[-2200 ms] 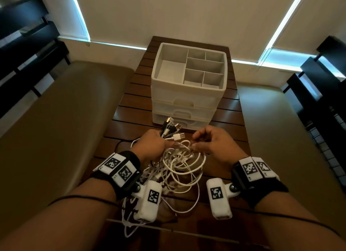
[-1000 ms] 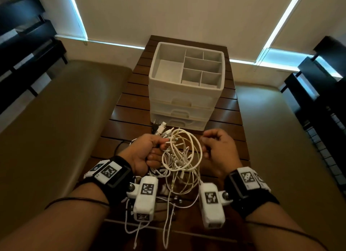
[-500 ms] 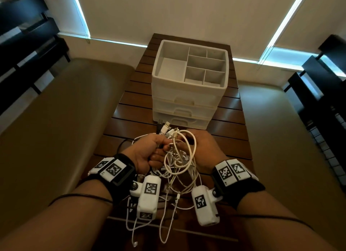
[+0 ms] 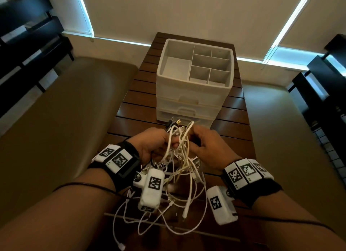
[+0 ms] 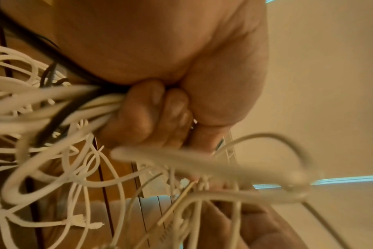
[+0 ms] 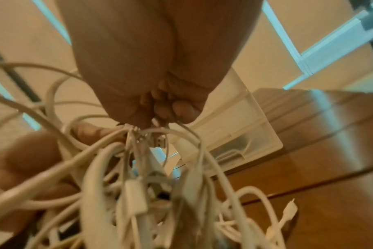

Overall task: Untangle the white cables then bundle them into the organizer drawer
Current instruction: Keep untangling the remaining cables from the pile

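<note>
At the far left of the head view a tan cushion (image 4: pixel 56 119) fills the frame's left side, beside the slatted wooden table (image 4: pixel 131 108). Your left hand (image 4: pixel 151 145), just left of centre, is a closed fist around a thick bunch of the cables (image 4: pixel 179 157); the left wrist view shows its fingers (image 5: pixel 143 118) curled tight over several white strands and at least one black cable (image 5: pixel 53 121). The tangle hangs between your two hands at the frame's centre, plug ends sticking up above the knuckles, loose loops trailing down to the lower middle of the frame over the table. Your right hand (image 4: pixel 206 147), just right of centre, pinches strands at the top of the tangle, fingertips (image 6: pixel 181 111) bunched together on them. Above the hands, in the upper middle, the organizer (image 4: pixel 194 93) stands on the table with its drawers shut and its top compartments open, apart from the cables.
</note>
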The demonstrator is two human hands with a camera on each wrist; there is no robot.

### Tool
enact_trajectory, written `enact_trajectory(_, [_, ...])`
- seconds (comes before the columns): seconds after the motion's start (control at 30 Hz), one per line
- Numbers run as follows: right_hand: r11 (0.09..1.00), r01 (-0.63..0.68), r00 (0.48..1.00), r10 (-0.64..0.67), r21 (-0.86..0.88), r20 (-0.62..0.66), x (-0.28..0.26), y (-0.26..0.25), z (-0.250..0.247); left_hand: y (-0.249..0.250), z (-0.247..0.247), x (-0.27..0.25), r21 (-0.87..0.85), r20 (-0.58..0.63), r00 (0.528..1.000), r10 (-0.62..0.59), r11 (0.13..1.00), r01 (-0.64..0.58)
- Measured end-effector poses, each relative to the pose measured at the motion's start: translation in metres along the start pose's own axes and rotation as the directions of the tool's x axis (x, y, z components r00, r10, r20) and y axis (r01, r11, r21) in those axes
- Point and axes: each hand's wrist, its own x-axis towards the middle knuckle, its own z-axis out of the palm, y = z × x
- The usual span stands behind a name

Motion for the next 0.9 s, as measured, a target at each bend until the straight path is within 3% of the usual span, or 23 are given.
enact_trajectory(0.1, [0.984, 0.079, 0.995, -0.068, -0.161, 0.072, 0.003, -0.003, -0.006, 0.002, 0.005, -0.002, 0.044, 0.017, 0.999, -0.033, 0.998, 0.033])
enact_trajectory(0.2, [0.982, 0.082, 0.995, -0.071, -0.172, 0.073, 0.003, -0.004, -0.008, 0.005, 0.006, 0.000, 0.025, 0.050, 0.997, -0.050, 0.998, 0.049])
enact_trajectory(0.27, [0.997, 0.005, 1.000, -0.004, -0.077, 0.008, 0.001, 0.000, -0.006, 0.006, 0.006, 0.001, -0.015, 0.065, 0.996, -0.065, 0.998, 0.066])
enact_trajectory(0.33, [0.986, -0.098, 0.994, 0.102, 0.137, -0.024, -0.004, 0.006, -0.003, 0.005, 0.006, 0.003, -0.041, 0.084, 0.993, -0.081, 0.996, 0.084])
enact_trajectory(0.5, [0.839, -0.180, 0.982, 0.180, 0.514, 0.050, -0.013, 0.006, 0.004, -0.005, 0.003, 0.004, -0.136, 0.166, 0.982, -0.085, 0.985, 0.108])
enact_trajectory(0.63, [0.828, -0.176, 0.979, 0.205, 0.533, 0.005, -0.013, 0.009, 0.008, -0.008, 0.006, 0.002, -0.174, 0.123, 0.992, -0.034, 0.983, 0.055])
enact_trajectory(0.8, [0.748, -0.144, 0.972, 0.228, 0.648, -0.047, -0.019, 0.009, 0.012, -0.002, 0.002, 0.001, -0.332, 0.166, 0.979, -0.115, 0.929, 0.165])
enact_trajectory(0.9, [0.663, -0.161, 0.961, 0.275, 0.732, -0.038, -0.020, 0.006, 0.016, -0.002, 0.002, -0.001, -0.333, 0.169, 0.979, -0.112, 0.929, 0.164])
